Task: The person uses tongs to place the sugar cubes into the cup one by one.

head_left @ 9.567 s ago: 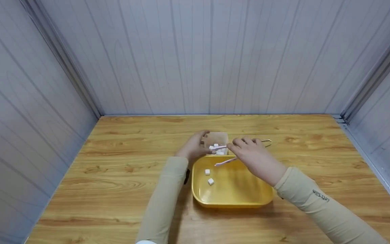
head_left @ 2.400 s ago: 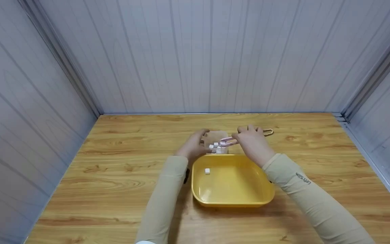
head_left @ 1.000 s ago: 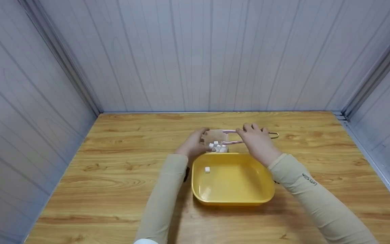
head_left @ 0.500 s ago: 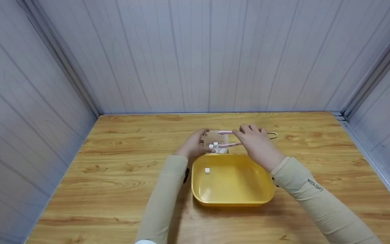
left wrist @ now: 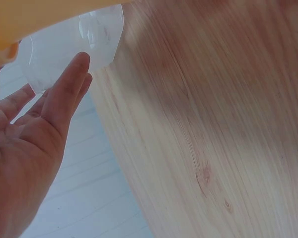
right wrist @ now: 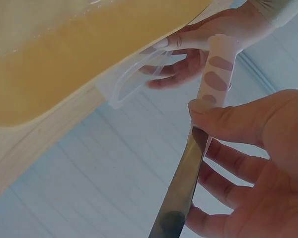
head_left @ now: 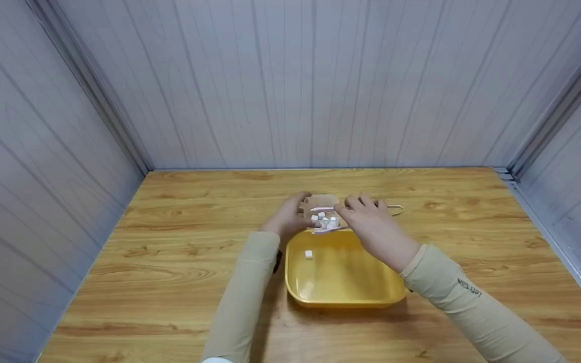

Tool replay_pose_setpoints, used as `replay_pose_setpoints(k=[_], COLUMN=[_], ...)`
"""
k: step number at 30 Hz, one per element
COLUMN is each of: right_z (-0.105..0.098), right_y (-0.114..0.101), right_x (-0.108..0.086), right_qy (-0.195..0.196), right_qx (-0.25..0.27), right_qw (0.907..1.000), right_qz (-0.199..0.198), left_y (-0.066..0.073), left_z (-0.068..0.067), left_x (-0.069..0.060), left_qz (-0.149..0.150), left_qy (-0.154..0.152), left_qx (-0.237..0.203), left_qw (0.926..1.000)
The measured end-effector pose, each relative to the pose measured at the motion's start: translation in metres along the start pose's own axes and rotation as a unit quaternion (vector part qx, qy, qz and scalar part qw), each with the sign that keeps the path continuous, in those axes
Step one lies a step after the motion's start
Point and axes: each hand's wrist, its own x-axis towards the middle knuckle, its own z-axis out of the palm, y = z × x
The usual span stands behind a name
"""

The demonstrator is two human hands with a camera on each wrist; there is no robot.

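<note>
My left hand (head_left: 288,218) holds a small clear plastic container (head_left: 323,199) from its left side, thumb at the near edge and fingers behind. Several white cubes (head_left: 321,215) lie inside the container. In my right hand (head_left: 373,229) is a pair of tongs (right wrist: 179,183), metal at the bend with pale pink tips, pinched between thumb and fingers. The two tongs arms are spread apart over the container, one tip near its front edge, with no cube seen between them. A single white cube (head_left: 308,254) sits in the yellow basin (head_left: 348,303) in front.
The wooden table (head_left: 184,272) runs back to a pale panelled wall (head_left: 290,85), with side walls at left and right. The basin's back rim stands close against the container's front.
The tongs moved left and nearer over the container in the last half second. The basin held two cubes in the oldest frame and holds one now. The left hand stays in place.
</note>
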Motion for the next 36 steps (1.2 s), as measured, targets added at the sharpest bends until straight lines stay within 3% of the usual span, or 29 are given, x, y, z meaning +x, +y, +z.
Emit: replay_pose_setpoints(k=[4, 7, 21, 30, 36], right_z=[0.001, 0.002, 0.011, 0.017, 0.025], right_y=[-0.003, -0.004, -0.015, -0.019, -0.021], right_x=[-0.003, -0.003, -0.01, -0.012, -0.014], right_qy=[0.007, 0.002, -0.023, -0.028, -0.022], right_qx=[0.006, 0.012, 0.008, 0.002, -0.011], right_qw=[0.9999, 0.9999, 0.9986, 0.9969, 0.9956], right_qz=[-0.01, -0.011, -0.048, -0.074, -0.09], left_y=[0.0, 0.0, 0.001, 0.002, 0.001], left_z=[0.001, 0.001, -0.001, 0.0, 0.0], left_x=[0.0, -0.001, -0.003, -0.003, -0.002], left_qz=[-0.011, -0.011, 0.03, 0.012, 0.015], left_qy=[0.001, 0.002, -0.004, -0.008, -0.006], left_qx=[-0.019, -0.008, 0.022, 0.011, 0.026], left_qw=[0.9998, 0.9999, 0.9993, 0.9998, 0.9995])
